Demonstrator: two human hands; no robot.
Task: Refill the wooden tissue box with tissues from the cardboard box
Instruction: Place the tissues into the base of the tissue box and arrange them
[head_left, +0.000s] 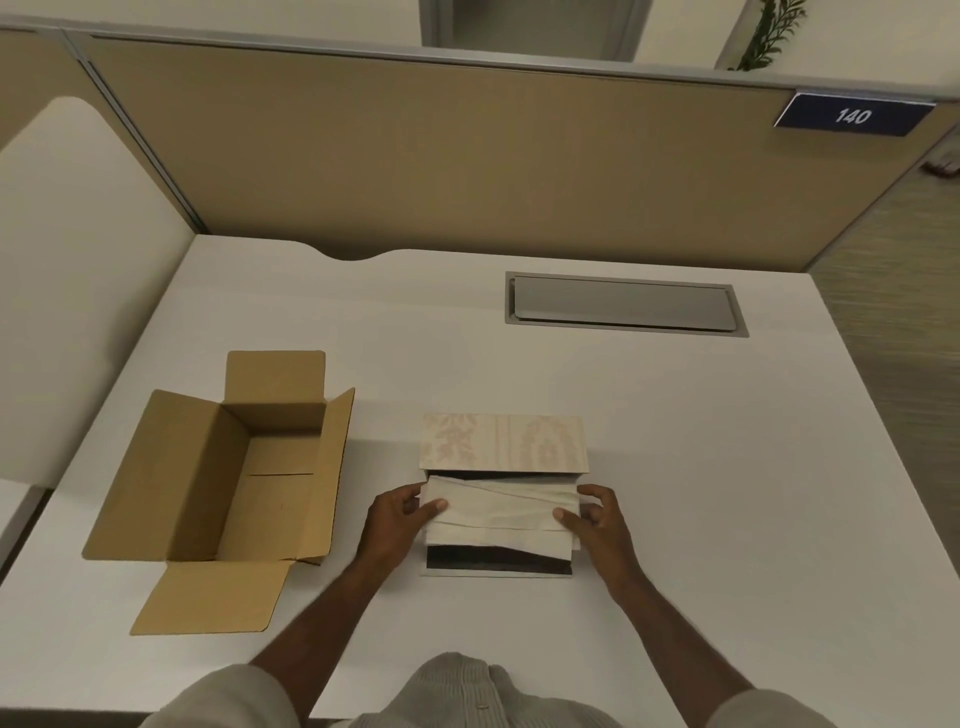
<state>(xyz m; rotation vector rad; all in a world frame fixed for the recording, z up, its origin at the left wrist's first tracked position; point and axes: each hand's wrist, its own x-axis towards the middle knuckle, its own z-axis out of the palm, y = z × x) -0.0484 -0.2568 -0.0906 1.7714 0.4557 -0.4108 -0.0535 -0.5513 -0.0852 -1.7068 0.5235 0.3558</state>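
Observation:
A stack of white tissues sits over the open top of the wooden tissue box, whose dark interior shows along the near side. The box's pale wood-grain lid stands tipped back behind it. My left hand grips the stack's left end, thumb on top. My right hand grips the right end the same way. The cardboard box lies open to the left with its flaps spread, and its inside looks bare.
All of this rests on a white desk. A grey cable hatch is set into the desk at the back right. A tan partition wall runs behind the desk, with a sign reading 140.

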